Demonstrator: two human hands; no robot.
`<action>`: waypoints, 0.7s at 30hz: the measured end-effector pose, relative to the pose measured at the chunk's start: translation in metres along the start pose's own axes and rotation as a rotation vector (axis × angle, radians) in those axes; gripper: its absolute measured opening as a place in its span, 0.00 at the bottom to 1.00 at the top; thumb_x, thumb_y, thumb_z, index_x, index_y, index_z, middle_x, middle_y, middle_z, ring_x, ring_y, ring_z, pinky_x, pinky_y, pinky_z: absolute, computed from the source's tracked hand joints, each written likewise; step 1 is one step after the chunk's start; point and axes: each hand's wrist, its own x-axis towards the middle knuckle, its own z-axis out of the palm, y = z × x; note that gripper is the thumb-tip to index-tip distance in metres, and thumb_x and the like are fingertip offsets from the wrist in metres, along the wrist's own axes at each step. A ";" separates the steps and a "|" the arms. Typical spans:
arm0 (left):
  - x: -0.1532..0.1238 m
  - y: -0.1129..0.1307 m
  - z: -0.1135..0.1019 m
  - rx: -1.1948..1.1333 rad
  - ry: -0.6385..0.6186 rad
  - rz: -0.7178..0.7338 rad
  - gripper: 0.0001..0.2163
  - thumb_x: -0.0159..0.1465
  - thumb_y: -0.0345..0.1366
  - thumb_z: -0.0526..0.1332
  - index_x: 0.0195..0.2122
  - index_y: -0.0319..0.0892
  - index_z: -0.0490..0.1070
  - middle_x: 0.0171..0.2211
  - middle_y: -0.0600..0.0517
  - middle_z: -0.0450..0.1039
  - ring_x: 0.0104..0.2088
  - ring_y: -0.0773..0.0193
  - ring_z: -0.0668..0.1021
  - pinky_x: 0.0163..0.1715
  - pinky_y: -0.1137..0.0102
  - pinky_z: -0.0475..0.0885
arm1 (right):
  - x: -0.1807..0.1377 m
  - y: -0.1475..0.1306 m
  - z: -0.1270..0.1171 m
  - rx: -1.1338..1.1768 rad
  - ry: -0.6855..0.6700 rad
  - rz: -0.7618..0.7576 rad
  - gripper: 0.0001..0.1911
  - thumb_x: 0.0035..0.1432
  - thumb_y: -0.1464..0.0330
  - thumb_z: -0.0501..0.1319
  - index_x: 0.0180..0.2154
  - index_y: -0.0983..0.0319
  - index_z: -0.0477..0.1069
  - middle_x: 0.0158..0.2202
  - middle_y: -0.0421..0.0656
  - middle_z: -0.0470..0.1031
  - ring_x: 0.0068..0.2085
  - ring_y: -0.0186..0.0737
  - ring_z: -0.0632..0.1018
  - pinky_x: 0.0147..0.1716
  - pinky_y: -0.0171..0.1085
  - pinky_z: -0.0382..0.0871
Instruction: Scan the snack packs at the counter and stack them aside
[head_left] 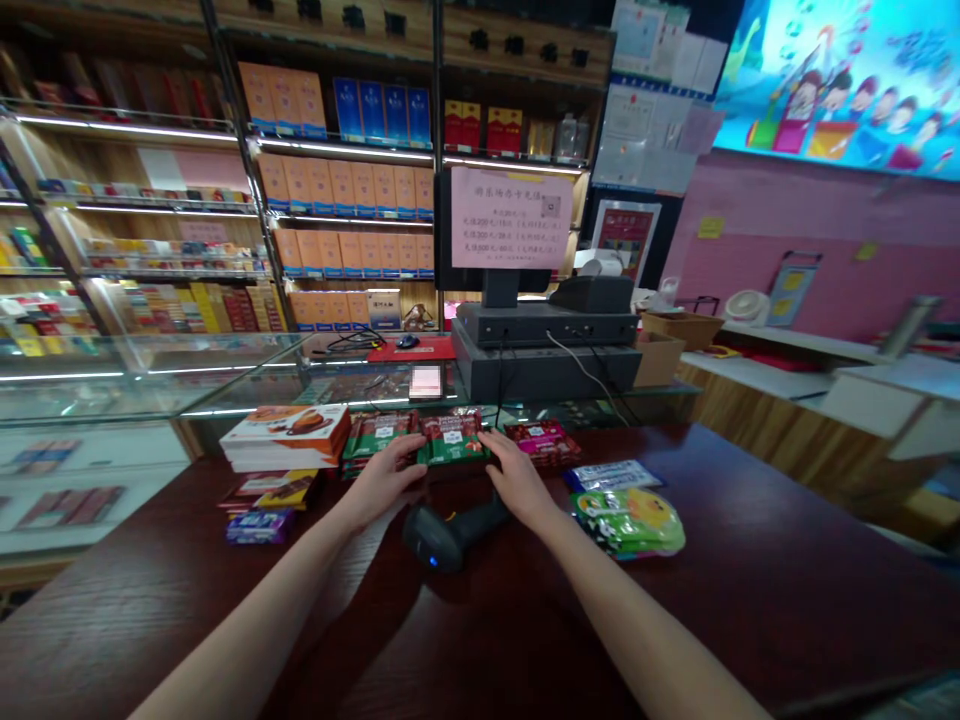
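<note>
A stack of green and brown snack packets (pixel 453 438) lies on the dark wooden table between my two hands. At its left side is my left hand (pixel 386 482), fingers stretched out and the tips at the packet's edge. My right hand (pixel 519 478) reaches to the right edge of the same packets with its fingers extended. Another stack of green packets (pixel 373 440) sits just left, partly behind my left hand. To the right are dark red and pink packets (pixel 541 442). A black barcode scanner (pixel 439 538) with a blue light rests below my hands.
White and orange boxes (pixel 287 437), yellow chocolate packets (pixel 289 490) and a purple packet (pixel 259 526) lie at left. A blue-white packet (pixel 615 475) and a green packet (pixel 634 522) lie at right. Behind stand a glass counter (pixel 247 372) and a cash register (pixel 544 360).
</note>
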 end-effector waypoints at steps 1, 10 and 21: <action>-0.002 -0.002 -0.002 -0.027 -0.005 0.008 0.23 0.57 0.42 0.62 0.54 0.44 0.74 0.58 0.45 0.73 0.58 0.50 0.75 0.56 0.57 0.71 | 0.000 -0.002 0.002 0.010 0.004 0.002 0.34 0.53 0.81 0.56 0.62 0.61 0.67 0.64 0.48 0.68 0.68 0.44 0.63 0.69 0.49 0.55; -0.015 -0.024 -0.005 -0.063 0.087 0.034 0.25 0.58 0.39 0.61 0.58 0.46 0.71 0.63 0.48 0.67 0.63 0.54 0.70 0.64 0.58 0.65 | 0.005 -0.015 0.019 0.066 0.029 -0.010 0.33 0.55 0.80 0.56 0.62 0.57 0.68 0.63 0.44 0.70 0.67 0.42 0.66 0.68 0.49 0.56; -0.028 -0.029 -0.004 0.056 0.227 0.049 0.25 0.59 0.40 0.60 0.59 0.46 0.69 0.62 0.50 0.68 0.63 0.57 0.70 0.65 0.62 0.62 | 0.006 -0.022 0.034 0.057 0.032 -0.017 0.31 0.57 0.77 0.56 0.62 0.56 0.67 0.63 0.44 0.69 0.65 0.42 0.69 0.65 0.46 0.61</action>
